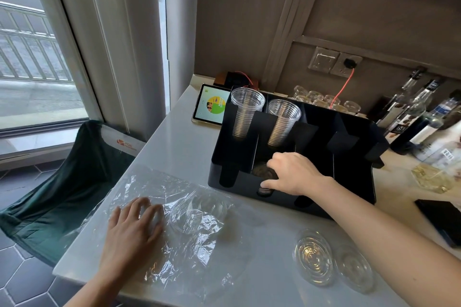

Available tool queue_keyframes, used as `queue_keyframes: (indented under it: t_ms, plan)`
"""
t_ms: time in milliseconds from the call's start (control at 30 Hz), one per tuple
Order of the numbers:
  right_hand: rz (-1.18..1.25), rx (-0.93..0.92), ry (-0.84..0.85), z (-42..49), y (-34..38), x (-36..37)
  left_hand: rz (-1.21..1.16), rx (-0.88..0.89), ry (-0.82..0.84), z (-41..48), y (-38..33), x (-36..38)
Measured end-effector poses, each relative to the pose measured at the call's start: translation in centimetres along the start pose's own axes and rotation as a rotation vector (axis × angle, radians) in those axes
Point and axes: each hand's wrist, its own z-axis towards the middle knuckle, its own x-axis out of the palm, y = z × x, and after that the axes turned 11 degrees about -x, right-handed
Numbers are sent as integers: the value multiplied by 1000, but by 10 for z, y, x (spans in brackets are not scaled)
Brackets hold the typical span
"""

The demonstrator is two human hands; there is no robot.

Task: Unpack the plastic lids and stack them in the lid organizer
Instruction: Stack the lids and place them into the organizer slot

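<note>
A black lid organizer (349, 137) stands on the pale counter. My right hand (293, 173) reaches into its front middle compartment, fingers spread over a stack of clear plastic lids (262, 172) there; whether it grips them I cannot tell. A crumpled clear plastic bag (189, 239) lies on the counter with a few lids (199, 209) still inside. My left hand (132, 229) rests flat on the bag, fingers apart. Two loose piles of clear lids (314, 257) lie at the counter's front right.
Two stacks of clear cups (247, 107) stand in the organizer's rear slots. A tablet (212, 104) leans behind it. Bottles (419, 109) and glasses (321, 99) line the back right wall. A dark green chair (62, 189) is left of the counter edge.
</note>
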Motion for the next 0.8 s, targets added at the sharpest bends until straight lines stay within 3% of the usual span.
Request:
queue_keyframes:
  t_ms: [167,300,400,500,667,733,800]
  plan:
    - [-68,-36,167,2,9,1,-8,7,-3,-1,-2,-2]
    - [-68,-43,167,5,9,11,-9,7,-4,-2,-2,-2]
    - [-7,-31,62,-1,9,10,6,15,8,-1,0,-2]
    - [145,8,-165,-17,17,4,15,11,18,-1,-1,-4]
    - [584,311,-527,-62,57,10,4,16,36,-3,-3,-9]
    - [764,413,-523,-77,87,25,1,20,45,-3,-4,-11]
    - [875,440,-418,-84,119,42,0,29,49,-3,-5,-13]
